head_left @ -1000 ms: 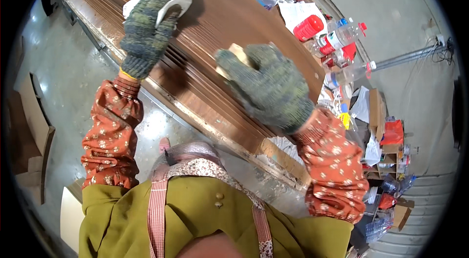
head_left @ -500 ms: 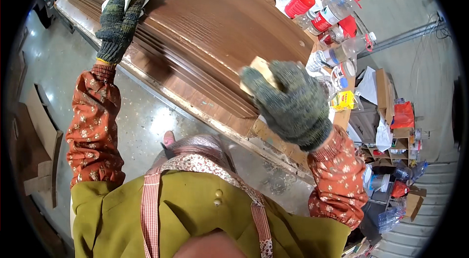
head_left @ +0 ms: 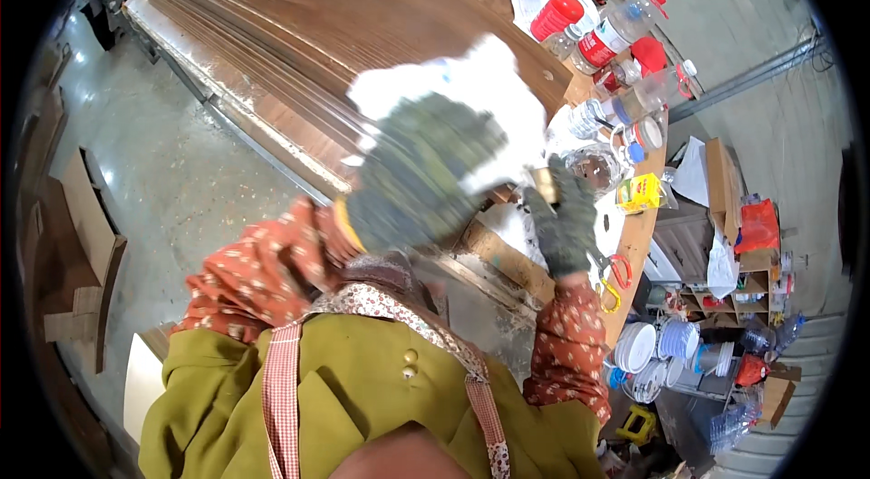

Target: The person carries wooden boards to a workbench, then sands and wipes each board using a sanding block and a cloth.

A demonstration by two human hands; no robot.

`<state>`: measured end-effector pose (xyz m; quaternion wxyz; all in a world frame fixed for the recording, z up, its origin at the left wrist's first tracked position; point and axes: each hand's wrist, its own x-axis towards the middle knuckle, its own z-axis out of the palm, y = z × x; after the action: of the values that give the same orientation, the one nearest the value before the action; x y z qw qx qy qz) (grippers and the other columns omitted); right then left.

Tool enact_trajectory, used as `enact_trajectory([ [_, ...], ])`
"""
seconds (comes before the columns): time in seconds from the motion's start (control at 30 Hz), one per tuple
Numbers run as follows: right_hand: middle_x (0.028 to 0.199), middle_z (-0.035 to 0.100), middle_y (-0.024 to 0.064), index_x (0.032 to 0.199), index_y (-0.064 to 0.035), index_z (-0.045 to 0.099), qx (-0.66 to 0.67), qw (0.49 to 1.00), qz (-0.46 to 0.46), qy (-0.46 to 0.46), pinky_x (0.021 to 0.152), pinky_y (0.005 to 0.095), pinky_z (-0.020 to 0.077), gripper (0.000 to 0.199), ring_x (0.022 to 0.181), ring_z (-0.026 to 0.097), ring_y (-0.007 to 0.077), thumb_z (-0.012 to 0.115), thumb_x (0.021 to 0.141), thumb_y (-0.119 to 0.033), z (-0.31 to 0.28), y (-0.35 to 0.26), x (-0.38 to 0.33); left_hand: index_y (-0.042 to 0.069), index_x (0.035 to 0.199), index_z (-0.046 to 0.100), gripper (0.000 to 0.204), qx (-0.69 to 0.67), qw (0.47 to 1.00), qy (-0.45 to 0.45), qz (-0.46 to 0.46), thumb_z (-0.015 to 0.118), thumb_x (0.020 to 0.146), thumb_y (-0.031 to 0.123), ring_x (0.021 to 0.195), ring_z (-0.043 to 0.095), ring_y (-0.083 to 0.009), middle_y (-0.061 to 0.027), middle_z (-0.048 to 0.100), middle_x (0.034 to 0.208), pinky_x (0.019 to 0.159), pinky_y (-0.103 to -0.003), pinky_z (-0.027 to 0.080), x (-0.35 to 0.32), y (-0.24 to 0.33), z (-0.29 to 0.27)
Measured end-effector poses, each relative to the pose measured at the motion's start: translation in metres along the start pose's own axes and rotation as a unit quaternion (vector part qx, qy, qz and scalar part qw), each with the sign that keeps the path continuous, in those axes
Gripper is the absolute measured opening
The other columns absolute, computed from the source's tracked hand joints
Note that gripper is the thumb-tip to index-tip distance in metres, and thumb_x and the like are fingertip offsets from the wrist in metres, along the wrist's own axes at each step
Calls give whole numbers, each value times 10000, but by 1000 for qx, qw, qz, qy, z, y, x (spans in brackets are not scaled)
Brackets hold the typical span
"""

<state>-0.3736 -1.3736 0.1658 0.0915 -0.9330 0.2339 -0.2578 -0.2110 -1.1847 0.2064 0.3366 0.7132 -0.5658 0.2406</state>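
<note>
My left hand (head_left: 421,175), in a dark green knit glove and smeared by motion, is on a white cloth (head_left: 494,85). The cloth spreads out beyond its fingers, over the right end of a stack of brown wood-grain panels (head_left: 299,3). To its right, my right hand (head_left: 566,221) wears a matching glove and is closed around a small pale block (head_left: 545,184), mostly hidden by the fingers. Scissors (head_left: 618,284) with red and yellow handles lie just right of the right wrist.
Along the table's right side stand clear bottles (head_left: 625,26), a red container (head_left: 556,15), a clear glass bowl (head_left: 594,166) and a yellow packet (head_left: 639,193). White tubs (head_left: 636,348) are stacked below right. Cardboard sheets (head_left: 91,207) stand on the floor at left.
My left hand has swept from the panels' far left toward the right with the cloth. My right hand has come off the panel edge, lower and nearer the table's right side, still holding the block.
</note>
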Motion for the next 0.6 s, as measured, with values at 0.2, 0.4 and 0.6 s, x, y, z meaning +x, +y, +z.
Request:
enact_trajectory([
  [0.2, 1189, 481, 229, 1326, -101, 436, -71, 993, 59, -79, 904, 428, 436, 577, 1068, 508, 377, 627, 796, -223, 31, 5, 23, 106, 1127, 613, 315, 7, 993, -57, 105, 565, 816, 126, 1042, 576, -241, -110, 604, 1141, 927, -367, 443, 17, -46, -22],
  [0.4, 1396, 316, 246, 1337, -117, 438, -55, 984, 75, -152, 1003, 444, 380, 561, 1222, 412, 406, 592, 822, -278, 29, 14, 2, 43, 1069, 607, 256, 77, 995, 43, -45, 623, 823, 110, 1030, 574, -299, -117, 620, 1107, 918, -388, 445, 8, -86, -51],
  [0.6, 1319, 470, 194, 1302, -92, 484, 149, 983, 0, 106, 1021, 382, 375, 509, 1234, 444, 314, 658, 831, -182, -11, 5, 4, 60, 1113, 590, 313, -247, 957, -152, 24, 558, 903, 291, 944, 613, -187, -71, 608, 1151, 843, -373, 492, 33, 6, -26],
])
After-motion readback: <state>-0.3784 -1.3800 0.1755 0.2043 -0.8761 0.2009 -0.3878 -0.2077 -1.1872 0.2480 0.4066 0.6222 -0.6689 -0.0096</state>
